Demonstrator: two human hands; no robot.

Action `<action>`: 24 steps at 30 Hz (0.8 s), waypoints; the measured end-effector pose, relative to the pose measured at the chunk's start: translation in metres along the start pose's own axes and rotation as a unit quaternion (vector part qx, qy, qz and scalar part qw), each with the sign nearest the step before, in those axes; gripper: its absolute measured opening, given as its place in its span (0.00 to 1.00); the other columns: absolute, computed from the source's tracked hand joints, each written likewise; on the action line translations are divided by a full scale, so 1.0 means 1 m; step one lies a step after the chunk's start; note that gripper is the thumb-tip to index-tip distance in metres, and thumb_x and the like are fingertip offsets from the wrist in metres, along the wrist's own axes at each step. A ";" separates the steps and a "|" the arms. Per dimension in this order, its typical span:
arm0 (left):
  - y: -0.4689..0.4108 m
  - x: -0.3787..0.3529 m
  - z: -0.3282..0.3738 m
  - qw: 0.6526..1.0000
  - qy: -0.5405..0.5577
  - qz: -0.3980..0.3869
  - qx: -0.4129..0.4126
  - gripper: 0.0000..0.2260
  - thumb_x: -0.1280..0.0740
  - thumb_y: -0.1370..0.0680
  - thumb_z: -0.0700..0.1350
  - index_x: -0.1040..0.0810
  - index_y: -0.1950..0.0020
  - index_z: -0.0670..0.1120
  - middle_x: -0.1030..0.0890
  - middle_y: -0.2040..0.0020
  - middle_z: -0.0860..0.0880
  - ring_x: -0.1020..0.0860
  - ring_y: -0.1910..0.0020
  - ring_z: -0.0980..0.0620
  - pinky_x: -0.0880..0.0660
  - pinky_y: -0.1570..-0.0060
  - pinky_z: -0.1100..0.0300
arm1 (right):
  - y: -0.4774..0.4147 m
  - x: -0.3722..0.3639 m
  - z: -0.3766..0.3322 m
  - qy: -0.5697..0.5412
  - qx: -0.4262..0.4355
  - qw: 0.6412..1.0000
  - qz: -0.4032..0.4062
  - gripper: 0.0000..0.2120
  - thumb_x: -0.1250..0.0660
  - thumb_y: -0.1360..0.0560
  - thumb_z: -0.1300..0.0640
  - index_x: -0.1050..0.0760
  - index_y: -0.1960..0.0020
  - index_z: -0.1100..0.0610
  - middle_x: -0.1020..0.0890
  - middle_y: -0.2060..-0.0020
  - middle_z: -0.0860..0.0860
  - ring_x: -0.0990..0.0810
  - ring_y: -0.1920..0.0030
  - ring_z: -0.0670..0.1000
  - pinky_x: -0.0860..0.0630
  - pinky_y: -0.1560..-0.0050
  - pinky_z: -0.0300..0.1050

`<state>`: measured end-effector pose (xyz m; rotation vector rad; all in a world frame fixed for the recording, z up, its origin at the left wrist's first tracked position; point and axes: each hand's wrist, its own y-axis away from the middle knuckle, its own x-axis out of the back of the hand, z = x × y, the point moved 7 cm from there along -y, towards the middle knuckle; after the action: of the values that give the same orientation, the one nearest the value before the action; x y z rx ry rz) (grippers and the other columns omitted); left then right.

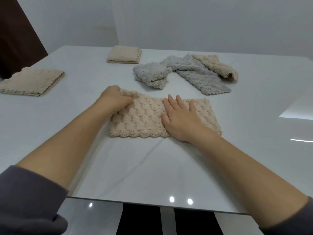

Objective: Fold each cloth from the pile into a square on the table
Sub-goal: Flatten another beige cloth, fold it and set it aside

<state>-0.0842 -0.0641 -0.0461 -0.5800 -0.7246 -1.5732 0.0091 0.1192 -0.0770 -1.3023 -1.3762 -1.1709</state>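
Two beige squares already sit done on the table (71, 116): one (32, 82) at far left, one (124, 54) at the back. The pile (184, 73) waits beyond my hands, two grey cloths and a beige one, loose and rumpled. The cloth (145, 119) I'm working lies right in front of me, folded to a long rectangle, its near edge a thick doubled roll.

My left hand (115, 99) is closed on the cloth's far-left corner, fingers curled into the pile so the fabric bunches there. My right hand (181, 119) lies flat and open, palm down, pinning the right half to the table.

This stuff looks light, plush and floppy, with a bumpy weave that should grip itself rather than slide, though the glossy tabletop may let the whole cloth skate if I pull. I judge the left short edge is the place to hold, both corners if I can, carrying it over to the right edge while the palm keeps things anchored.
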 end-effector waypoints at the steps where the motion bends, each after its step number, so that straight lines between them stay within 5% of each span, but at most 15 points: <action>1: 0.001 0.000 -0.005 0.995 0.089 -0.026 0.036 0.16 0.28 0.28 0.48 0.25 0.45 0.42 0.20 0.49 0.44 0.21 0.51 0.45 0.23 0.50 0.55 | 0.000 -0.001 0.000 0.000 -0.001 1.000 -0.002 0.28 0.59 0.17 0.47 0.58 0.20 0.54 0.57 0.21 0.50 0.61 0.22 0.53 0.64 0.25 0.63; 5: 0.015 -0.007 -0.027 0.982 0.128 -0.098 0.098 0.19 0.27 0.27 0.51 0.24 0.44 0.41 0.18 0.51 0.43 0.19 0.52 0.45 0.22 0.46 0.50 | 0.000 0.000 -0.001 0.001 -0.004 1.000 -0.006 0.28 0.59 0.17 0.47 0.58 0.20 0.54 0.57 0.21 0.50 0.61 0.22 0.53 0.64 0.26 0.63; 11: 0.025 0.014 -0.019 0.973 0.207 -0.066 0.080 0.10 0.30 0.24 0.45 0.22 0.46 0.42 0.18 0.57 0.47 0.19 0.60 0.52 0.21 0.66 0.62 | 0.000 -0.002 -0.016 -0.013 0.003 1.000 -0.008 0.28 0.57 0.17 0.48 0.55 0.20 0.55 0.55 0.21 0.52 0.60 0.22 0.55 0.64 0.26 0.63; 14: 0.034 0.013 0.008 0.950 0.282 -0.102 0.085 0.09 0.31 0.24 0.49 0.22 0.48 0.44 0.17 0.56 0.47 0.18 0.59 0.51 0.19 0.64 0.59 | 0.006 0.026 -0.017 -0.170 0.035 0.982 0.070 0.24 0.50 0.18 0.54 0.44 0.23 0.59 0.42 0.23 0.54 0.49 0.22 0.53 0.56 0.24 0.52; 16: 0.042 0.003 0.036 0.924 0.340 -0.163 0.069 0.09 0.34 0.23 0.53 0.24 0.53 0.48 0.20 0.62 0.50 0.20 0.63 0.52 0.21 0.62 0.57 | 0.011 0.048 -0.005 -0.363 -0.006 0.924 0.120 0.20 0.46 0.18 0.56 0.34 0.27 0.58 0.29 0.30 0.50 0.35 0.28 0.49 0.42 0.28 0.44; 19: 0.060 -0.023 0.074 0.906 0.347 -0.242 0.035 0.15 0.41 0.22 0.59 0.28 0.58 0.48 0.26 0.69 0.51 0.25 0.71 0.52 0.25 0.62 0.57 | 0.010 0.048 0.015 -0.674 -0.097 0.731 0.037 0.21 0.43 0.19 0.46 0.26 0.35 0.58 0.19 0.41 0.52 0.20 0.42 0.53 0.22 0.42 0.51; 21: 0.070 -0.043 0.086 0.900 0.343 -0.269 0.018 0.16 0.45 0.20 0.58 0.28 0.56 0.47 0.24 0.70 0.50 0.24 0.72 0.51 0.28 0.61 0.56 | 0.014 0.044 0.025 -0.758 -0.134 0.637 -0.033 0.25 0.43 0.20 0.42 0.24 0.37 0.60 0.17 0.45 0.56 0.17 0.48 0.56 0.19 0.49 0.51; 22: 0.074 -0.051 0.089 0.898 0.347 -0.269 0.011 0.16 0.46 0.19 0.56 0.28 0.55 0.46 0.23 0.70 0.50 0.23 0.72 0.50 0.29 0.60 0.55 | 0.018 0.043 0.032 -0.762 -0.141 0.630 -0.051 0.24 0.42 0.21 0.42 0.23 0.38 0.60 0.16 0.46 0.57 0.16 0.48 0.56 0.20 0.50 0.50; 24: 0.075 -0.057 0.089 0.902 0.361 -0.236 -0.014 0.13 0.45 0.18 0.51 0.27 0.54 0.45 0.22 0.70 0.49 0.22 0.71 0.50 0.28 0.57 0.54 | 0.023 0.040 0.051 -0.717 -0.162 0.677 -0.040 0.17 0.37 0.21 0.49 0.22 0.41 0.60 0.16 0.49 0.58 0.15 0.50 0.56 0.20 0.50 0.51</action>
<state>-0.0063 0.0359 -0.0184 0.2048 -0.2720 -2.0657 0.0304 0.1768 -0.0443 -2.6915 -2.3066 -0.1833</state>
